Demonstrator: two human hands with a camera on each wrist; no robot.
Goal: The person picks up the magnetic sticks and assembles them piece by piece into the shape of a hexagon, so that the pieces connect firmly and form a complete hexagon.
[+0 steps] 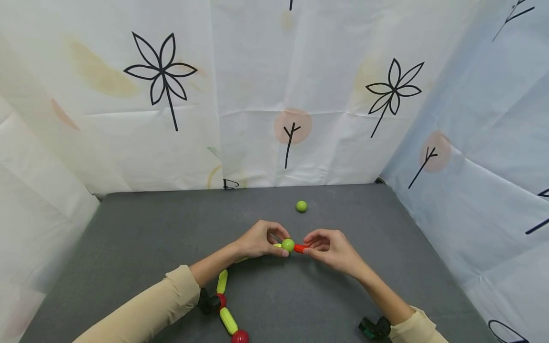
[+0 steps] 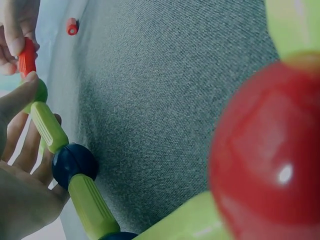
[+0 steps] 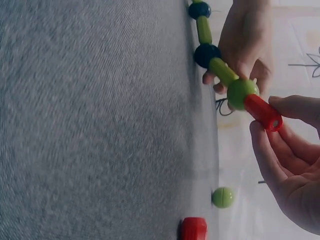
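My left hand [image 1: 263, 240] pinches a light green ball [image 1: 288, 245] between thumb and fingers. Thumb and fingertips of my right hand [image 1: 332, 250] grip a short red rod [image 3: 262, 112], whose inner end meets the green ball. Its free end shows a small silvery dot. From the ball's other side runs a chain: a yellow-green rod [image 2: 49, 127], a dark blue ball [image 2: 75, 164], then more rods and balls. In the head view the left hand and forearm hide part of this chain, which bends towards me past a red ball [image 1: 239, 336].
Beyond the hands lies a loose green ball [image 1: 301, 206] on the grey tabletop [image 1: 171, 224]. A loose red rod [image 3: 194, 229] rests on the surface in both wrist views. White patterned cloth [image 1: 249, 71] hangs behind the table and along its sides.
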